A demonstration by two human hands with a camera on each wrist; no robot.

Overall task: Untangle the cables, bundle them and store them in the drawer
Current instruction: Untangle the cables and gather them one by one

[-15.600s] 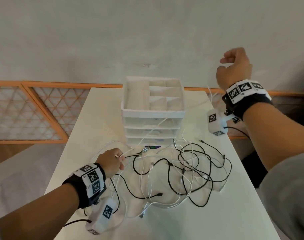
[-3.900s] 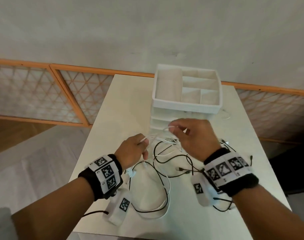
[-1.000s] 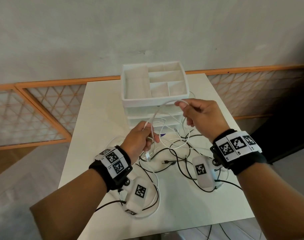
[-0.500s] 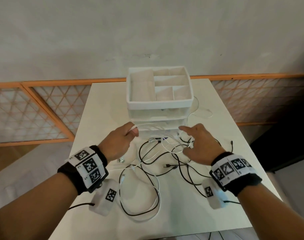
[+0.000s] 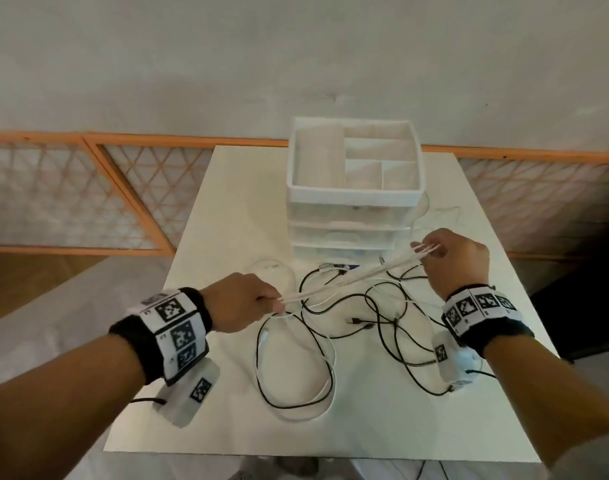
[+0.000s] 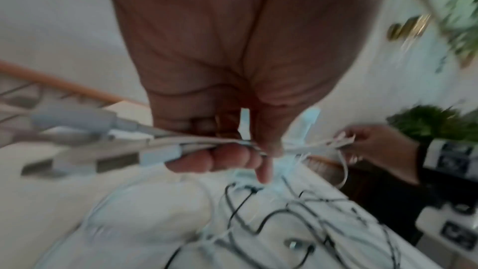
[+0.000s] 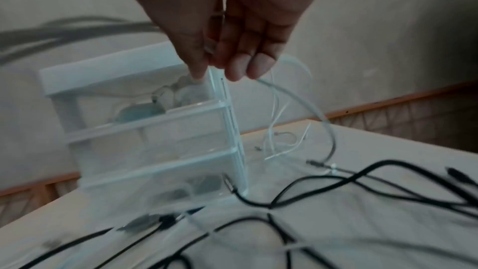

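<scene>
white table [image 5: 226,209] | two hands stretch white cable [image 5: 348,277] | one drawer unit [image 5: 355,216]

Loose black cables [image 5: 382,317] sprawl across the counter [image 5: 226,202] between its middle and right edge. The drawer unit [image 5: 355,202] blocks the far edge's middle. The counter's left edge strip lies bare.

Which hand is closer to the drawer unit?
Right. The right hand holds the white cable just beside the drawer unit; the left hand holds it farther off, nearer the person.
</scene>
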